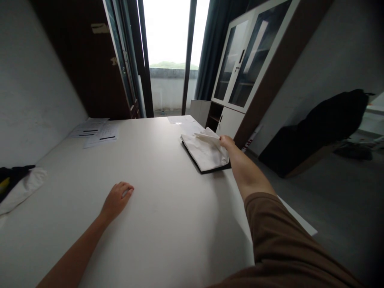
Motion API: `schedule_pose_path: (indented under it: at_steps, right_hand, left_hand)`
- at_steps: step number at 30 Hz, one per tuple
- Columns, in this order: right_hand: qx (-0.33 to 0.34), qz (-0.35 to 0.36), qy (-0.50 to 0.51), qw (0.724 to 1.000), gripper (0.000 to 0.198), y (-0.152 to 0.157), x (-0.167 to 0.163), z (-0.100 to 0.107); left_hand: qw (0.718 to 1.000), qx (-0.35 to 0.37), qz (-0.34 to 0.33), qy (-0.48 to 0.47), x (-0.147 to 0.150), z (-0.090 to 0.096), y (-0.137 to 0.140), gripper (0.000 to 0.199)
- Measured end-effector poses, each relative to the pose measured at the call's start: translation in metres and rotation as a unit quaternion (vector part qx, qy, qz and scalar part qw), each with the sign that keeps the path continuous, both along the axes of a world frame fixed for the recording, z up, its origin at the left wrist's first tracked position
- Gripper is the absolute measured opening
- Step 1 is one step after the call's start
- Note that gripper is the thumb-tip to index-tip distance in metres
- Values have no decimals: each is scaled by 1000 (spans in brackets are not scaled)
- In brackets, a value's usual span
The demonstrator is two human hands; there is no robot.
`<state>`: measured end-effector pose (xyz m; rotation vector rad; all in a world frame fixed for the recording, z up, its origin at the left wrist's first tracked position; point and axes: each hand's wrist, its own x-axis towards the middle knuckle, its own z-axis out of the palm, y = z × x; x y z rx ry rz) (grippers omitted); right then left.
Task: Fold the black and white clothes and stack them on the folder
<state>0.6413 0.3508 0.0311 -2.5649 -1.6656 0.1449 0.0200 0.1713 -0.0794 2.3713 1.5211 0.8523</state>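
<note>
At the table's right edge, my right hand (227,142) is closed on a raised fold of a white cloth (207,154). The cloth lies folded on top of a flat black item (196,163), whose dark border shows along the left and front sides; its kind cannot be made out. My left hand (118,199) rests on the white table (156,240) at the left, with its fingers loosely curved and a gap between thumb and fingers. Nothing shows in it.
Printed papers (100,134) lie at the far left of the table, near the wall. A black and white cloth bundle (22,186) sits at the left edge. A clear sheet (181,120) is at the far end. Beyond the right edge stand a white cabinet (231,116) and a black covered object (312,128).
</note>
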Motion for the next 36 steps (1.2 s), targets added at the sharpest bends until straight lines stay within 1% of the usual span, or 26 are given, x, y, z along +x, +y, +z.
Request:
schedule_pose_path:
  at_steps: [2,4,6,9,10,11,12,15,16,20,23,25,27,29,31,34,36]
  right_hand:
    - [-26,-22,-1,999,37,-4,17,-1]
    - [-31,-25,-2,999,35,-11,24,-5]
    - [11,-16,-19,1000,36,-16,20,-12]
    - [129,17,-76,989,35,-20,1,-23]
    - [156,31,-88,983,33,-19,-6,-26]
    - [162,49,-86,982,32,-16,-13,-28]
    - [148,71,-72,984,29,-13,-18,-31]
    - [68,134,-8,989,24,1,-30,-41]
    - [59,145,7,988,23,6,-32,-44]
    - [91,144,54,984,23,33,-36,-56]
    - [94,136,89,982,22,55,-33,-58]
    - [104,119,100,982,35,67,-26,-55]
    - [116,88,104,984,50,73,-16,-54]
    - [115,57,108,986,57,74,-6,-54]
    - [103,51,107,988,59,72,-1,-56]
    - [103,81,82,988,60,61,-8,-60]
    - [137,107,46,984,61,48,-22,-65]
  left_hand:
    - [1000,0,-4,0,0,-1,1,30]
    - [1000,0,-7,0,0,-1,1,30]
    - [1000,4,-8,0,0,-1,1,29]
    - [1000,12,-6,3,1,0,1,29]
    - [1000,13,-5,4,1,0,1,29]
    - [1000,13,-3,5,2,1,0,29]
    - [1000,12,-2,5,2,1,0,29]
    - [1000,1,5,5,2,2,-1,30]
    - [1000,-2,7,4,3,2,-1,30]
    - [1000,-11,14,4,4,2,-1,30]
    - [1000,-13,20,8,5,2,-1,31]
    - [1000,-13,21,12,6,3,-1,31]
    - [1000,-13,22,16,7,5,-2,31]
    - [1000,-9,22,18,8,5,-2,30]
    - [1000,-4,22,17,8,5,-2,29]
    - [1000,2,17,18,7,3,-1,29]
    - [1000,3,16,17,6,1,-1,28]
